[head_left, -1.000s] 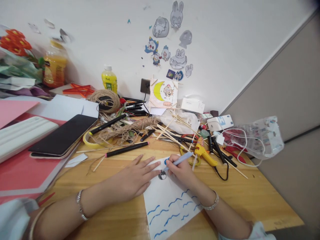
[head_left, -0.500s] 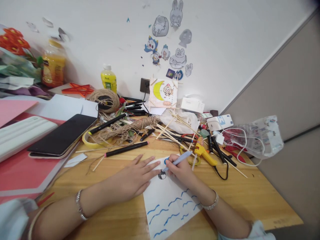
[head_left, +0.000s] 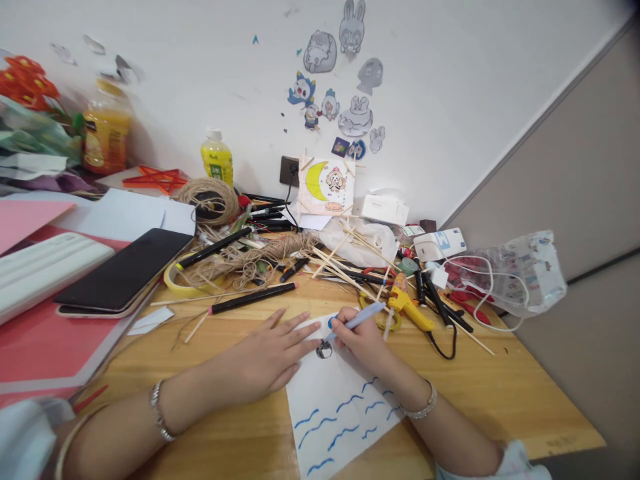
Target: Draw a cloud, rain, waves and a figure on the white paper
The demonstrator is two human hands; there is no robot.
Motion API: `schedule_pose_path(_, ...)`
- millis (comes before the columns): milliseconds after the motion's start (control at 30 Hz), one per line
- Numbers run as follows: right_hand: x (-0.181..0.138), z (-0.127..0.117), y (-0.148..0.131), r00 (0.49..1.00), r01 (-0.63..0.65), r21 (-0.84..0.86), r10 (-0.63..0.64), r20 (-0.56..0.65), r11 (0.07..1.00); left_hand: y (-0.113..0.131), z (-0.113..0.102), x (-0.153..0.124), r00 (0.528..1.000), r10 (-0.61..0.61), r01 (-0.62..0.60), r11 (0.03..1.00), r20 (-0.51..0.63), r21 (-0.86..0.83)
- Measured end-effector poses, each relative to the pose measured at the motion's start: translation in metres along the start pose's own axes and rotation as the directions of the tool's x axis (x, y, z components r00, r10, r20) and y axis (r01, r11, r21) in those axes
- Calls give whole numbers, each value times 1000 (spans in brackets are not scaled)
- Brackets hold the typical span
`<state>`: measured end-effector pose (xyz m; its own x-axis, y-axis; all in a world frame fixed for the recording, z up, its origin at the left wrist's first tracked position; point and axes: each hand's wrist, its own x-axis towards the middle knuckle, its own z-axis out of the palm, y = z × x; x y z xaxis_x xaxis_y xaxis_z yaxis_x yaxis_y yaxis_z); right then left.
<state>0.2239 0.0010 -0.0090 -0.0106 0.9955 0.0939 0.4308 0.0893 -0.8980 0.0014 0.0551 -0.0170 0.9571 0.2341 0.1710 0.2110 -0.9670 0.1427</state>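
Note:
A sheet of white paper (head_left: 345, 407) lies on the wooden table, with several blue wavy lines across its lower part. Near its top is a small black-and-white drawing (head_left: 324, 349), and a blue patch shows just above that. My right hand (head_left: 356, 337) grips a pale lavender pen (head_left: 363, 316), its tip down at the drawing. My left hand (head_left: 280, 347) lies flat with fingers spread, its fingertips over the upper left of the sheet. Part of the drawing's edge is close to the left fingertips.
A yellow glue gun (head_left: 411, 308) and thin wooden sticks (head_left: 345, 270) lie beyond my right hand. Past my left hand are a black marker (head_left: 253, 298), twine (head_left: 265, 253) and a dark tablet (head_left: 127, 270). A moon picture (head_left: 327, 185) leans at the wall.
Hardly anything differs. The pen in my right hand has tilted or shifted very slightly; my left hand keeps its place on the sheet.

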Motion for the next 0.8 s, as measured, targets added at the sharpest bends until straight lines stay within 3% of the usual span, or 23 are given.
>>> schedule_pose_path(800,1,0,-2,999,25,-45,-26,-20,999,0,-1,0,1000,-2,2,1000,13,11)
